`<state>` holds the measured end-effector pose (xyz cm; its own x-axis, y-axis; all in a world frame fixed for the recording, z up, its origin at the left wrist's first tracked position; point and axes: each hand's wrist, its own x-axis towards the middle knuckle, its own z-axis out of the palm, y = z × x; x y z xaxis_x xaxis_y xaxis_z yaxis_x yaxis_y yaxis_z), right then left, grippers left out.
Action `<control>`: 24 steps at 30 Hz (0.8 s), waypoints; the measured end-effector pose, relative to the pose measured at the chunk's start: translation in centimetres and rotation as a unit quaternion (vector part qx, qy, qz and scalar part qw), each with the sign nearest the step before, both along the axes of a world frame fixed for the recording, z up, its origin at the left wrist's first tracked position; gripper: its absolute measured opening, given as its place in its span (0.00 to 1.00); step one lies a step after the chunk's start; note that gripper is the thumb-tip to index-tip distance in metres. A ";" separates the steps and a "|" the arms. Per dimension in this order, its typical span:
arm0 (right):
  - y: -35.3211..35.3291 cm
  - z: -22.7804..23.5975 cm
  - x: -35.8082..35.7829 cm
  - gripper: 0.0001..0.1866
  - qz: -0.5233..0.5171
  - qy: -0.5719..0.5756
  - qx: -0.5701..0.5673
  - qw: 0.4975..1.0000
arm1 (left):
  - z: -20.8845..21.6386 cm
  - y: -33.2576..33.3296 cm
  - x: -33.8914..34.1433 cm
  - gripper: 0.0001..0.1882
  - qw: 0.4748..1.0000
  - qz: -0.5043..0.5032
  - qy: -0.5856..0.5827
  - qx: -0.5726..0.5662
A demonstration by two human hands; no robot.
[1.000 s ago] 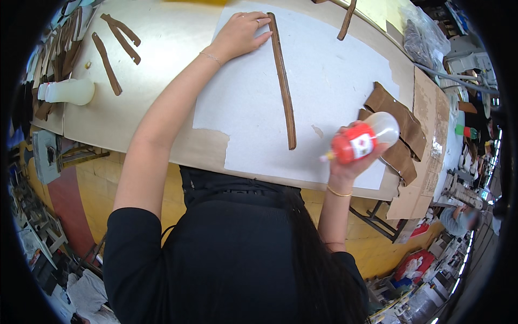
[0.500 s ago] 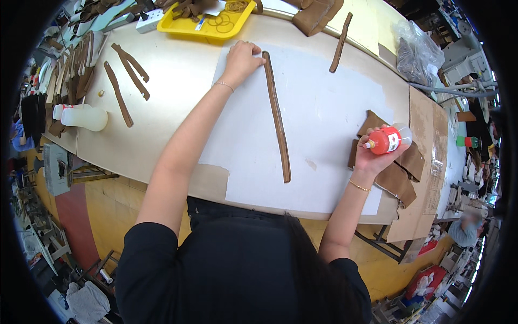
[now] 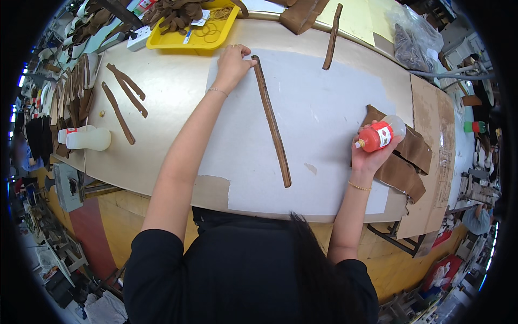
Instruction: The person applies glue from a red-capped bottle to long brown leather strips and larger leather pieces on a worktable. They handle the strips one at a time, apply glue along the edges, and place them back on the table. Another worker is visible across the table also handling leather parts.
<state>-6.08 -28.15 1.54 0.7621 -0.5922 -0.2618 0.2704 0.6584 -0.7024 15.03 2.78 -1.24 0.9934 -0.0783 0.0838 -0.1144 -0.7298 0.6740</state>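
A long, narrow brown leather strip [image 3: 271,119] lies on a white sheet [image 3: 324,178] in front of me, slightly slanted, with darker edges. At its far end, my left hand [image 3: 233,67] has its fingers drawn together, the thumb against the strip's tip. Off to the right, my right hand [image 3: 368,158] grips a squeeze bottle [image 3: 380,135] with a red front part and a translucent body. Its pale nozzle points to the left, well away from the strip. Beneath and beside that hand lie several brown leather pieces [image 3: 402,175].
At the far left are loose brown strips [image 3: 118,113], a stack of strips [image 3: 78,94] and a pale bottle [image 3: 90,139] on its side. A yellow tray [image 3: 189,42] holds brown pieces and rubber bands. Another strip [image 3: 333,38] lies far right; cardboard [image 3: 429,156] covers the right end.
The whole view has shifted a little. My right hand's bottle has turned slightly, still held over the leather pieces. My left hand stays at the strip's far end.
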 end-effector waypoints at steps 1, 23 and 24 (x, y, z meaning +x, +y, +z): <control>-0.1 -0.1 -0.1 0.39 0.004 -0.004 -0.004 1.000 | 0.0 -0.1 -0.1 0.16 1.000 0.000 -0.002 0.004; 0.4 0.3 -0.2 0.33 0.005 -0.018 0.001 1.000 | 1.7 -0.5 -1.0 0.21 0.974 -0.095 0.063 -0.195; 0.4 0.3 -0.2 0.33 0.004 -0.018 -0.001 1.000 | 2.1 -0.8 -1.0 0.23 0.966 -0.101 0.075 -0.227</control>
